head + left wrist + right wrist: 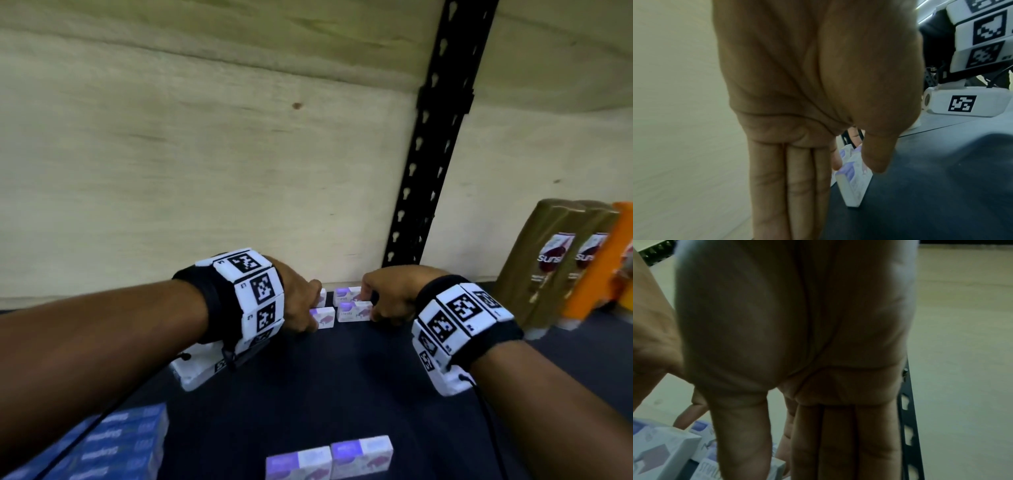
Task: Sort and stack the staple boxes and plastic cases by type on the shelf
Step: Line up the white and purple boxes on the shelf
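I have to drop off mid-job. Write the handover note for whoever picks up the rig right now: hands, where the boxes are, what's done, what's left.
Left hand: fingers straight, pressing the left side of the staple boxes at the back.
Right hand: fingers on the right side of the same group; whether it grips one cannot be told.
That group sits against the back wall, near the black upright.
Two more staple boxes lie side by side at the front edge of the shelf; blue boxes are stacked front left.
Done: back group gathered.
Left: bring over the front pair. No plastic cases clearly in view.
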`<act>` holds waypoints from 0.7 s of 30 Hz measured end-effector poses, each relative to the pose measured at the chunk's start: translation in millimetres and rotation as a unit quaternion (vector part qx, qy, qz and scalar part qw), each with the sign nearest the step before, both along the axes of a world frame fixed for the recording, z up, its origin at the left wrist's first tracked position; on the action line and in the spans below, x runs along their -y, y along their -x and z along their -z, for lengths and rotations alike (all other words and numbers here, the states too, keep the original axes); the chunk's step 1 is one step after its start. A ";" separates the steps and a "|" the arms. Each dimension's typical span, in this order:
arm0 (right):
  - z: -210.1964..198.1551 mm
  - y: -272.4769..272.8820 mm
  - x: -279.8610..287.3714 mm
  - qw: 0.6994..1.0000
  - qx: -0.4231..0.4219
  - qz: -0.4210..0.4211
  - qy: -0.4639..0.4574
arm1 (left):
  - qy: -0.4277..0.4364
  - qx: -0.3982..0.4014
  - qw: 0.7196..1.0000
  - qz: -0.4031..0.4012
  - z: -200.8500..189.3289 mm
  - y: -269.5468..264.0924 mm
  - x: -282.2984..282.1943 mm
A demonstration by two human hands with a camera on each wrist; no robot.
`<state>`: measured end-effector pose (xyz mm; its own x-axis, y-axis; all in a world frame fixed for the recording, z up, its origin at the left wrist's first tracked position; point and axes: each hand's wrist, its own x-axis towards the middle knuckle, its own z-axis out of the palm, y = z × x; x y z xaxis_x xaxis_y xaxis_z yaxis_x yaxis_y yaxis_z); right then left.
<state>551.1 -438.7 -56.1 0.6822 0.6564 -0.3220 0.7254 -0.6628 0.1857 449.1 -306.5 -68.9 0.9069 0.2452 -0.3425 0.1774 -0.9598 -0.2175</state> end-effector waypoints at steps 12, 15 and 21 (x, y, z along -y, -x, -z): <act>8.5 -1.9 2.7 0.999 0.008 0.000 -0.036 | 0.016 0.048 0.997 0.065 3.9 11.6 3.3; 6.2 5.7 5.8 0.999 0.003 0.003 -0.041 | 0.000 0.024 0.999 0.041 -0.9 25.5 5.5; 6.9 22.0 18.4 0.997 -0.032 -0.002 -0.068 | 0.007 0.005 0.999 0.046 -14.6 56.7 13.5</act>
